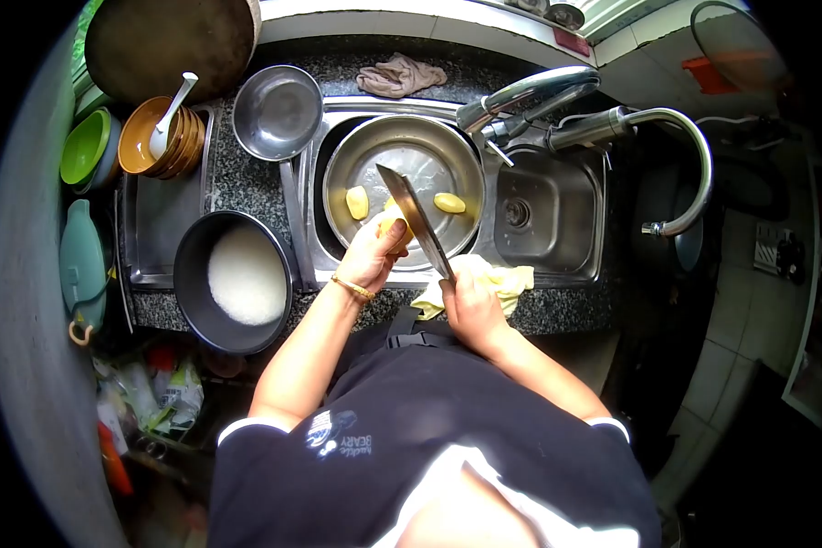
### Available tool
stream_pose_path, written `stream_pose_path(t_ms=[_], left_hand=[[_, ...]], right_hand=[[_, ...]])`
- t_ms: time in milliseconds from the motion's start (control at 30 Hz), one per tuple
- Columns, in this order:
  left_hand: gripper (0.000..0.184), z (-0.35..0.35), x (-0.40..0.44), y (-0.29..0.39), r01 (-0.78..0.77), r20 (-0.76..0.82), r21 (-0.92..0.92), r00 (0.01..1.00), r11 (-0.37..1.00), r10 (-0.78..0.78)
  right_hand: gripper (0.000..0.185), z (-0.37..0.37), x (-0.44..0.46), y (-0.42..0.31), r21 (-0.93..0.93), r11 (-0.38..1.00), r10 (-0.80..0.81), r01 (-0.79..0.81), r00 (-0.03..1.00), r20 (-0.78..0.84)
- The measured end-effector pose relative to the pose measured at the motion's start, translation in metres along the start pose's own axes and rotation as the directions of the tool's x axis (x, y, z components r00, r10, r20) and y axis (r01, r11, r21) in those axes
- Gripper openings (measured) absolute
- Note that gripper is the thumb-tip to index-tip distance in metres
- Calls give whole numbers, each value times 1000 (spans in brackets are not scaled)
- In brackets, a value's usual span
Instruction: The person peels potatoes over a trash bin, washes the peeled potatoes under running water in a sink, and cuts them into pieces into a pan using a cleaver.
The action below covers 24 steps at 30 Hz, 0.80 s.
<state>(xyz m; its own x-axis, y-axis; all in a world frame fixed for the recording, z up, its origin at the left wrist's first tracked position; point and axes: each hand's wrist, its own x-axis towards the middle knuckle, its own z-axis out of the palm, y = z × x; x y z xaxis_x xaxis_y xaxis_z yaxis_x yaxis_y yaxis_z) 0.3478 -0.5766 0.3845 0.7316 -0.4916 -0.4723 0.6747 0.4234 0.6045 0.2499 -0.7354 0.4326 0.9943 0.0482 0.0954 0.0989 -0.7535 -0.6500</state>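
Note:
My left hand [373,258] is closed around a peeled yellow potato [393,219], held over the near side of a round metal basin [338,151]. My right hand [475,310] grips the handle of a kitchen knife [418,219]. Its broad blade slants up and left, right beside the potato; the blade hides part of it, so I cannot tell whether the edge is in the flesh. Inside the basin lie a potato piece [357,203] on the left and another yellow piece [449,203] on the right. A pale yellow cloth [507,281] lies by my right hand.
A dark pot [185,283] holding white rice [247,274] stands left of the sink, near a metal pan [279,114]. Stacked brown bowls [137,137] sit farther left. A chrome faucet [539,87] reaches over the sink's right side, beside a smaller basin [548,247].

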Motion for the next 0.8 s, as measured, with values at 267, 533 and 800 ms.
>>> stream_pose_path(t_ms=[267, 533, 800], left_hand=[[41, -7, 3, -3, -44, 67, 147, 997, 988, 35], [31, -12, 8, -10, -366, 101, 464, 927, 807, 362], [40, -31, 13, -20, -356, 181, 668, 930, 654, 321]], right_hand=[[21, 3, 7, 0, -83, 996, -25, 23, 999, -31], [19, 3, 12, -8, -47, 998, 41, -39, 999, 27], [17, 10, 10, -3, -28, 988, 154, -152, 983, 97]])
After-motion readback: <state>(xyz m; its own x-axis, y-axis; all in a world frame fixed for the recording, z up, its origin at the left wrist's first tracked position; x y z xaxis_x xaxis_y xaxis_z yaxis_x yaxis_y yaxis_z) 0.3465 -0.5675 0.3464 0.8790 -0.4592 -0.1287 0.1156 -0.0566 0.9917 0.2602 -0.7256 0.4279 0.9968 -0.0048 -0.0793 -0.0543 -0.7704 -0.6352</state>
